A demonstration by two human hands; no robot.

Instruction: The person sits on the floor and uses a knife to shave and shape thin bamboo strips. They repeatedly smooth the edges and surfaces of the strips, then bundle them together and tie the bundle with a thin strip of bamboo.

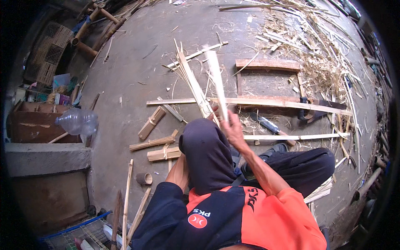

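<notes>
A fan of thin pale bamboo strips (192, 81) rises from beyond my raised knee, its near end by the fingers of my left hand (215, 113). Those fingers curl around the strips; the knee hides most of that hand. My right hand (234, 132) is closed on the lower end of a wider, whitish bamboo slat (217, 79), held upright just right of the strips and blurred at its top. Beneath both, a long bamboo strip (258, 101) lies crosswise. Tied bamboo bundles (151, 123) rest left of my knee.
At right lie a knife (268, 124) with a wooden handle, a handsaw (310, 109) and a wooden frame (268, 64). Shavings (316, 58) heap at the far right. A short bamboo tube (144, 178) stands at left, near a clear plastic bottle (78, 121) on a ledge.
</notes>
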